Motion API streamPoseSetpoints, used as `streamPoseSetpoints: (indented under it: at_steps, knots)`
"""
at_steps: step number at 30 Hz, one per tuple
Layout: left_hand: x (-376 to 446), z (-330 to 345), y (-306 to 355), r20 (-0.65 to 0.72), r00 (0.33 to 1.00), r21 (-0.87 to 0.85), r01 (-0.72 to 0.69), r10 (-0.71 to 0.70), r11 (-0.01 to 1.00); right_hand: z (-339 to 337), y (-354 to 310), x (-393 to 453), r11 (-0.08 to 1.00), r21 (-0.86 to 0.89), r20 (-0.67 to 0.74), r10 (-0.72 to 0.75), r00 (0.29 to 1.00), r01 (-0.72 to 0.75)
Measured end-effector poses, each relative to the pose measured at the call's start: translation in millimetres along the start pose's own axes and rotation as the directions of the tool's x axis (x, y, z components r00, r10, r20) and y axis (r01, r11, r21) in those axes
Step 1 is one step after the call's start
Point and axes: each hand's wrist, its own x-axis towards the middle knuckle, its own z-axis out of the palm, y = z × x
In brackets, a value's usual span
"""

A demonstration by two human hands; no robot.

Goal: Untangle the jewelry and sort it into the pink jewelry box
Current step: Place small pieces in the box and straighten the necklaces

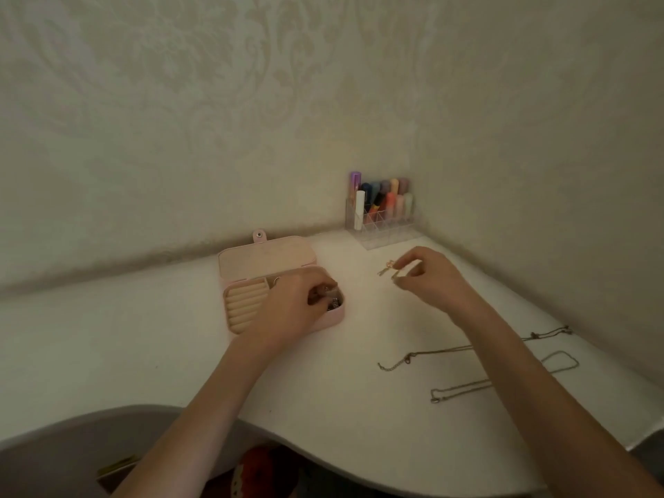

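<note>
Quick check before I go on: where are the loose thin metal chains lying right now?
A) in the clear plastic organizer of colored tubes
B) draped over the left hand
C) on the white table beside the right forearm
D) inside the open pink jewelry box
C: the thin metal chains lie spread on the white table around the right forearm, apart from the open pink jewelry box.

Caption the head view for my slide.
Left hand digs in the pink jewelry box; right hand pinches a gold charm.
</note>
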Motion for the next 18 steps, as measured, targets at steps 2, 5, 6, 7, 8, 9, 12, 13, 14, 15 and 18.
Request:
streamPoseSetpoints:
  at_steps: [2, 5, 6, 7, 8, 9, 12, 13, 14, 15, 18]
  knots:
    - [1, 1, 0, 0.012, 1.000, -0.052, -0.003, 0.004, 0.999, -25, 22, -2, 0.999, -0.003, -0.100, 0.047, 0.994, -0.048]
    - [3, 0, -1, 0.056, 0.998, -0.117, 0.035, -0.029, 0.993, -57, 57, -8, 0.978, -0.159, -0.292, 0.085, 0.953, -0.136]
    - [3, -1, -1, 0.063, 0.997, -0.130, 0.062, -0.054, 0.990, -64, 67, -12, 0.958, -0.224, -0.345, 0.091, 0.934, -0.176]
    - [3, -1, 0, 0.067, 0.995, -0.133, 0.085, -0.077, 0.987, -70, 76, -17, 0.935, -0.281, -0.388, 0.096, 0.917, -0.217]
    - [3, 0, -1, 0.066, 0.994, -0.129, 0.095, -0.087, 0.987, -74, 83, -21, 0.907, -0.332, -0.420, 0.103, 0.902, -0.258]
    - [3, 1, -2, 0.063, 0.994, -0.121, 0.097, -0.090, 0.988, -78, 87, -25, 0.872, -0.384, -0.441, 0.116, 0.890, -0.304]
    - [3, 3, -2, 0.051, 0.996, -0.095, 0.075, -0.070, 0.993, -85, 97, -34, 0.752, -0.511, -0.444, 0.185, 0.877, -0.418]
    - [3, 4, -3, 0.051, 0.997, -0.096, 0.070, -0.065, 0.993, -86, 100, -36, 0.729, -0.529, -0.435, 0.206, 0.876, -0.434]
    - [2, 4, -3, 0.052, 0.996, -0.103, 0.074, -0.069, 0.992, -86, 103, -39, 0.721, -0.536, -0.430, 0.215, 0.877, -0.439]
    - [2, 5, -3, 0.053, 0.995, -0.114, 0.087, -0.081, 0.990, -86, 106, -40, 0.729, -0.529, -0.426, 0.214, 0.879, -0.434]
    - [2, 5, -2, 0.053, 0.993, -0.138, 0.115, -0.109, 0.984, -85, 110, -43, 0.772, -0.485, -0.433, 0.196, 0.880, -0.411]
